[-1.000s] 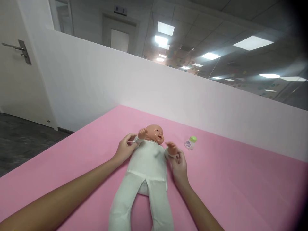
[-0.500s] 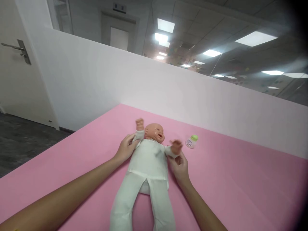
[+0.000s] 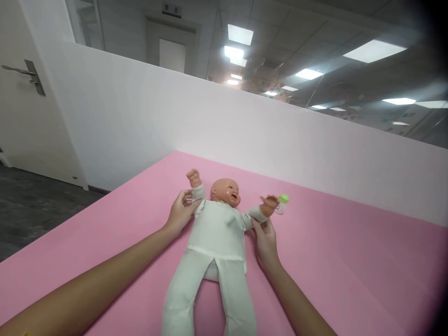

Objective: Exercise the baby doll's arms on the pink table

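1. Through the head camera I see a doll [image 3: 217,228] in white clothes lying on its back in the middle of the pink desk [image 3: 336,280], head at the far end and turned to the right, legs running to the near side and cut off by the frame
2. My left hand [image 3: 180,213] is at the doll's arm on the left, thumb and fingers pinching the white sleeve; that arm is bent upward, its small hand raised beside the head
3. My right hand [image 3: 266,243] is at the doll's other arm, fingers pinching the sleeve from the near side; some fingertips are hidden from me there
4. That doll arm reaches out to the right, and its small hand overlaps a little bottle [image 3: 283,205] with a green cap; I cannot tell whether the two touch
5. The bottle is on the desk, to the right of the doll's head
6. I have a low white wall [image 3: 157,116] along the far side, a door [image 3: 35,126] at the left, dark floor [image 3: 28,200] below it, and ceiling lights [image 3: 374,51] at far right
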Demonstrator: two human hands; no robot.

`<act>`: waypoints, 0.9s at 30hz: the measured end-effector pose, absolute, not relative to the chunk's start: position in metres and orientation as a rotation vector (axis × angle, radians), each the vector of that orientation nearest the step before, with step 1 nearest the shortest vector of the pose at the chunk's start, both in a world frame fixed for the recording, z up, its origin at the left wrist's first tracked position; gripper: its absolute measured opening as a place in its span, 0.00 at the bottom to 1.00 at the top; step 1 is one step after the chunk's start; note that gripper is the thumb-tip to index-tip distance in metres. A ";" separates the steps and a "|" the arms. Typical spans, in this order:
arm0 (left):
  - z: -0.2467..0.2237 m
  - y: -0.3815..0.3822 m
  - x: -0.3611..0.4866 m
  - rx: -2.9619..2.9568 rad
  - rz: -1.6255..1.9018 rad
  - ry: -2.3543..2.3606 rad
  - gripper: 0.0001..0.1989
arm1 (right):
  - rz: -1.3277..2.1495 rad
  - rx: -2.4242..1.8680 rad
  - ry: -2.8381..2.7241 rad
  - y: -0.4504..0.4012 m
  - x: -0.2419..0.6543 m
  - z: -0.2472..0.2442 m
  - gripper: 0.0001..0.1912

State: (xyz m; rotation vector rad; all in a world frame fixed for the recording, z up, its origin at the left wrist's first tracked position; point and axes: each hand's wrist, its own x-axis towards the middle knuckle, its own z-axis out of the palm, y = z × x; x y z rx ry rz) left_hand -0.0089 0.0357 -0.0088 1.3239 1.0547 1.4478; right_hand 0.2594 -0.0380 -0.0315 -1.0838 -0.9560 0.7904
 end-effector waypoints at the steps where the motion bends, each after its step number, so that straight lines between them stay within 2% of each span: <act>1: -0.009 0.036 -0.010 1.273 1.457 1.051 0.23 | 0.815 -1.079 -0.904 -0.037 0.260 -0.032 0.25; 6: -0.006 0.034 -0.011 1.262 1.507 1.092 0.19 | 0.797 -1.074 -0.988 -0.039 0.259 -0.031 0.23; 10: -0.007 0.031 -0.006 1.608 1.479 1.071 0.13 | 0.570 -1.049 -1.418 -0.046 0.256 -0.027 0.15; 13: -0.011 0.031 -0.004 1.773 1.461 1.027 0.14 | 0.406 -1.015 -1.600 -0.049 0.255 -0.025 0.16; 18: -0.008 0.030 -0.006 1.674 1.429 1.073 0.14 | 0.592 -1.049 -1.389 -0.046 0.256 -0.025 0.16; 27: -0.005 0.032 -0.008 1.344 1.475 1.076 0.22 | 0.769 -1.048 -0.921 -0.040 0.257 -0.028 0.26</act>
